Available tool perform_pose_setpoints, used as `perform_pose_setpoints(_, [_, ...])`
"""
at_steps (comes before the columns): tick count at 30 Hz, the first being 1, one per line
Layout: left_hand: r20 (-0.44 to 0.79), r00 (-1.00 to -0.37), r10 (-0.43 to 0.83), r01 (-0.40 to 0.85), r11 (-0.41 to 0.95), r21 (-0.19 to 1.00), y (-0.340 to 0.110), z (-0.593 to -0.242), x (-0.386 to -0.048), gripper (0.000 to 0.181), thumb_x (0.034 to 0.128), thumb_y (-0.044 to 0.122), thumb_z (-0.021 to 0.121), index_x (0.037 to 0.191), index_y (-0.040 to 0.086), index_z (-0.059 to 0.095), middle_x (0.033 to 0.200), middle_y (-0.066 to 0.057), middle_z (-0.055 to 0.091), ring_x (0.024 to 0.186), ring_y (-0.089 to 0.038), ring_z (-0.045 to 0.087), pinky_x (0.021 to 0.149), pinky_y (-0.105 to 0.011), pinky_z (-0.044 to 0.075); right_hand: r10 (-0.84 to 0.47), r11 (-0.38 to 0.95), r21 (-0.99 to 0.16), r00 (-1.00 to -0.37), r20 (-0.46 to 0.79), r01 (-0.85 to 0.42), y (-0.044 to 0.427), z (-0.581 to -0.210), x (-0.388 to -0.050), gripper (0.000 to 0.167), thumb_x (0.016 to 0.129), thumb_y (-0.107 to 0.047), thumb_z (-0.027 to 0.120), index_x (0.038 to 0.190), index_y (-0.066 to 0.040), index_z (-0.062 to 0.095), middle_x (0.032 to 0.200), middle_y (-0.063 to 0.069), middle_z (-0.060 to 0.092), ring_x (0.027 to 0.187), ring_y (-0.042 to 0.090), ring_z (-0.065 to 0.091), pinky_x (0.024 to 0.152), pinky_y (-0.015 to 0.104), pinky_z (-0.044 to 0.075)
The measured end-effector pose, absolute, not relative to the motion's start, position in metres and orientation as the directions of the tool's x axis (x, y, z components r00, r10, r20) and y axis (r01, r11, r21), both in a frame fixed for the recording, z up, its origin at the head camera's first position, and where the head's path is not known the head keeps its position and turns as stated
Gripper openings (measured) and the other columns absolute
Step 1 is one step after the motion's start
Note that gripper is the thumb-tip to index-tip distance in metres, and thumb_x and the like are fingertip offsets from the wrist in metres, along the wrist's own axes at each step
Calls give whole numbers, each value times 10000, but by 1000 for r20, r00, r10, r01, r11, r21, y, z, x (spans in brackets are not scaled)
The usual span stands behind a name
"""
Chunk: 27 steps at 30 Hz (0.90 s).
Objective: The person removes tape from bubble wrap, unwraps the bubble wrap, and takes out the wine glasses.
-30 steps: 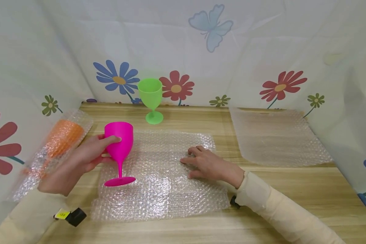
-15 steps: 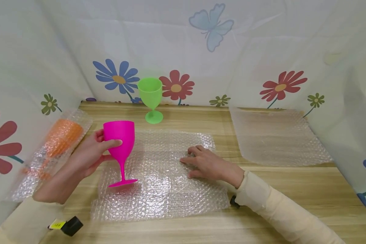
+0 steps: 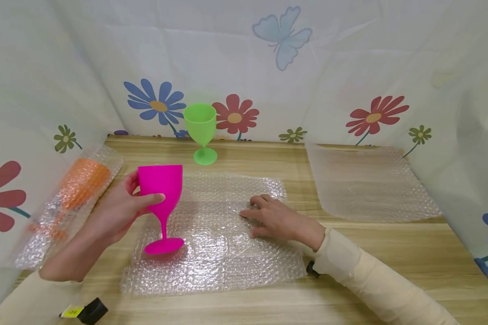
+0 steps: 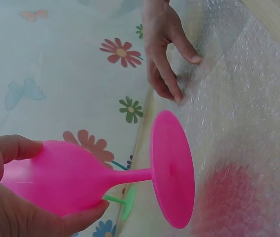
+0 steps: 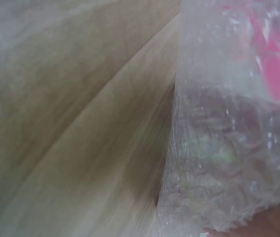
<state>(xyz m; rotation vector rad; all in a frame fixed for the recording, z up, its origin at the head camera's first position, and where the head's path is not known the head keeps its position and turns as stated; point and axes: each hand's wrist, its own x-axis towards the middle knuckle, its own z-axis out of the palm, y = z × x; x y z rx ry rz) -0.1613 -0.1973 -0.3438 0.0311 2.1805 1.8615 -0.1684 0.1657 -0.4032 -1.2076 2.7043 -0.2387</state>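
My left hand (image 3: pixel 122 207) grips a bright pink goblet (image 3: pixel 160 187) by its bowl, thumb across the near side. The goblet is upright, its foot low over a sheet of clear bubble wrap (image 3: pixel 227 266); in the left wrist view a gap and a pink reflection show beneath the foot (image 4: pixel 173 170). On the right part of that sheet rests my right hand (image 3: pixel 282 219), fingers spread and slightly bent, fingertips touching the plastic. The right wrist view shows mostly the sheet's edge (image 5: pixel 214 148) and a bit of that hand.
A green goblet (image 3: pixel 200 128) stands at the back of the wooden table (image 3: pixel 268 307). Along the left side lies an orange goblet (image 3: pixel 83 180) wrapped in bubble wrap. Another bubble wrap sheet (image 3: pixel 370 185) lies at the back right. Flower-printed cloth walls (image 3: pixel 227 54) enclose the table.
My left hand has brought the pink goblet slightly to the right and lower, its foot tilting on the way. My right hand has stayed in place on the sheet.
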Motion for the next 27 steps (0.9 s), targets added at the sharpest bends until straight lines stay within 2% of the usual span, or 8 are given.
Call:
perform_pose_setpoints(11, [-157,-972,173,-110,254,961,-189,-337,-148,1012,955,105,734,1642,120,-9,1562,-258,327,1364,-445,397,844,-257,572,-747,661,-210,-659,-91,-720,166,-404,-168,586,959,-370,731,1467,-117,587,1448,226,509,1329,387,476,1116,537,400])
perform_pose_setpoints(16, [-140,-974,176,-87,280,956,-188,-336,-143,1022,944,91,739,1634,153,-13,1586,-234,304,1396,-448,367,841,-225,557,-748,660,-209,-657,-92,-722,167,-404,-169,584,962,-371,728,1468,-117,586,1447,223,509,1329,382,477,1118,532,399])
perform_pose_setpoints(27, [-30,-978,204,31,286,958,-186,-335,-134,972,928,49,754,1595,184,60,1538,-182,352,1328,-365,433,850,-234,567,-739,670,-207,-665,-105,-712,166,-405,-170,586,969,-370,719,1479,-120,574,1472,246,485,1350,400,467,1115,534,408])
